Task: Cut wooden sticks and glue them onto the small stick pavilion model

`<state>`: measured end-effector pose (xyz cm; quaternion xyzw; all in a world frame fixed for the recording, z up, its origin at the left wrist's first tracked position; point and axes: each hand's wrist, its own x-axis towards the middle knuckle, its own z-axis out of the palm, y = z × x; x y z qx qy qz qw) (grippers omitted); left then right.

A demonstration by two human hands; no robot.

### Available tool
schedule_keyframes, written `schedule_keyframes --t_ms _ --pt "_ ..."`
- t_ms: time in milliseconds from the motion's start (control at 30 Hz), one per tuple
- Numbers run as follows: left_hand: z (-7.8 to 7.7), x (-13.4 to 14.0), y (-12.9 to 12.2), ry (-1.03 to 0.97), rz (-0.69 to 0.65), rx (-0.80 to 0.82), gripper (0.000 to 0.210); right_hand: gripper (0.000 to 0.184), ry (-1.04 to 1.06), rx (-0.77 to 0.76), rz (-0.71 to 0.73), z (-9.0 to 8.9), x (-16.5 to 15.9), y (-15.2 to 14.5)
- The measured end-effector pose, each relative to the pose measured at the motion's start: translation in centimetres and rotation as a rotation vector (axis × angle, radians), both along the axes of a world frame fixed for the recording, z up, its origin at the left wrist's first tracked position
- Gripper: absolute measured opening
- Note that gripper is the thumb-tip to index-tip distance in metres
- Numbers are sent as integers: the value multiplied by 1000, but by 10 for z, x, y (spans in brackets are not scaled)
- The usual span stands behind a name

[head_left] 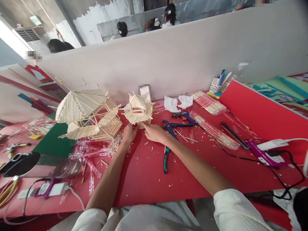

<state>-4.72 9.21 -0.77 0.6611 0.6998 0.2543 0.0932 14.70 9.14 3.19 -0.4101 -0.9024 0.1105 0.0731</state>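
A small model house (137, 109) built of thin wooden sticks stands at the back of the red table, close to the partition. My left hand (129, 134) is closed at the lower left of its base, fingers partly hidden. From the right, my right hand (155, 132) grips the base's front edge, with its fingertips against the sticks. To the left sits a larger stick-built pavilion (83, 110) with a wide slatted roof. Just right of my right hand lie a blue-handled cutter (171, 128) and a blue glue gun (186, 116). Teal-handled pliers (166, 160) rest nearer me.
Bagged sticks (214, 130), crumpled white tissues (171, 104) and a purple power strip (267, 152) with cables occupy the right. Plastic wrappers (90, 154) and a clear bottle (57, 165) lie left. A tall white partition (173, 64) bounds the back; people are beyond it.
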Motion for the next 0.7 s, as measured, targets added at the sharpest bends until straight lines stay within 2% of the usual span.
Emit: schedule_keyframes --t_ms 133,333,700 --pt "-3 -1 0 -13 -29 42 27 66 -2 -12 5 2 1 -1" --pt "-4 2 2 47 47 -15 28 66 -13 -41 -12 6 1 -1" --pt "0 10 2 131 65 -27 26 64 -34 -22 -44 7 2 -1"
